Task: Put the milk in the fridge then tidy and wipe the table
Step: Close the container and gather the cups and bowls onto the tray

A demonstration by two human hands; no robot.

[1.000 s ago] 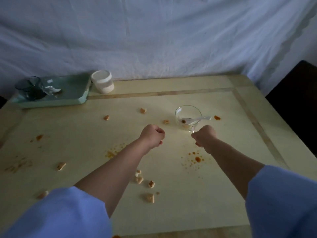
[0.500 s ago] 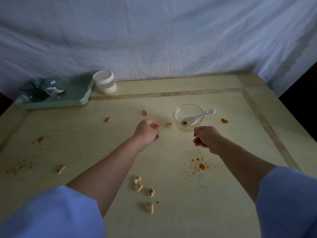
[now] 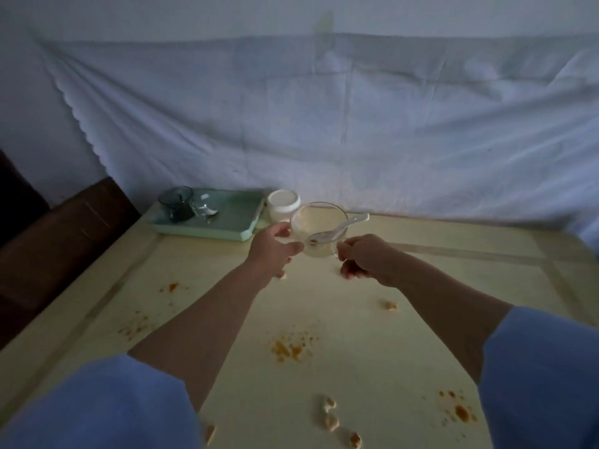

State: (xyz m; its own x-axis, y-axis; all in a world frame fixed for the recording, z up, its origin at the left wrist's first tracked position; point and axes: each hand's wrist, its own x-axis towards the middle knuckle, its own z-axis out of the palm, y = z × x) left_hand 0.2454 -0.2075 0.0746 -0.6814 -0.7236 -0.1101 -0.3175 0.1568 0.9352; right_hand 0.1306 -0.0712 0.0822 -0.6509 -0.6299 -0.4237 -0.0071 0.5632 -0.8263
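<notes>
I see my left hand (image 3: 271, 251) gripping the glass cup (image 3: 319, 230) on its left side, my right hand (image 3: 366, 260) pinching its handle, white spoon (image 3: 342, 227) inside, above the far table (image 3: 421, 319), near the green tray (image 3: 231, 222).

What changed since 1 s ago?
The glass cup, spoon still inside, left the table: right hand lifts it by the handle, left hand has taken hold of its side, carrying it left toward the tray. White jar, crumbs and stains unchanged.
</notes>
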